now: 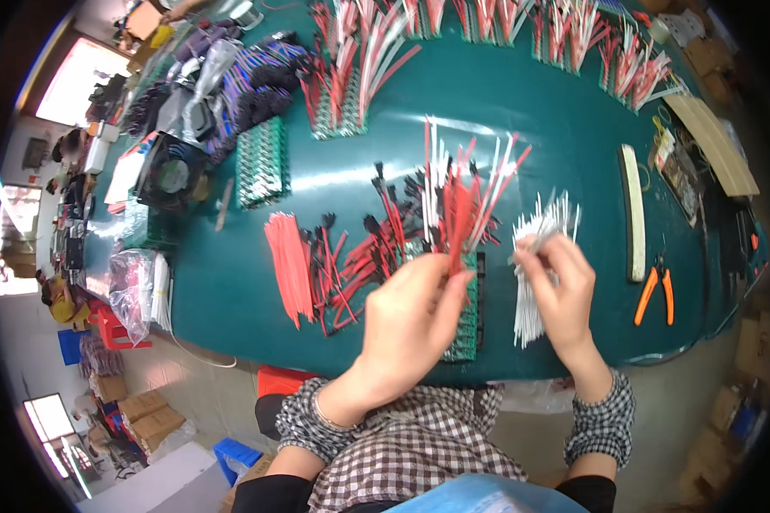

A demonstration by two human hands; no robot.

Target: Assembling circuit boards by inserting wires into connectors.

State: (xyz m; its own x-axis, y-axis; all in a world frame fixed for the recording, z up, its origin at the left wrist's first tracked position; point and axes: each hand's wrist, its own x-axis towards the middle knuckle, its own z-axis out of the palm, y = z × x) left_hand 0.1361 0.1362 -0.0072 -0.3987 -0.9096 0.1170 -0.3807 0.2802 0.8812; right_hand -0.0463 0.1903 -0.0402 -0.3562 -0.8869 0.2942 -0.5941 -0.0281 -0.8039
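Note:
My left hand [411,321] is closed around several red wires [459,218], which stand up blurred from its fingers. Just behind and under it lies a green circuit board [462,335] in a dark holder, partly hidden by the hand. Red and white wires rise from the area behind that hand. My right hand [563,286] pinches at the upper part of a bundle of white wires [529,312]. A pale, blurred wire end shows at its fingertips. Left of my left hand are a bundle of red wires [288,269] and loose red wires with black connectors [364,265].
Orange-handled pliers [656,295] and a long pale bar [631,214] lie at the right. A stack of green boards [263,162] sits at the left, beside a black fan [171,171]. Wired boards [342,115] line the far side of the green table [222,316].

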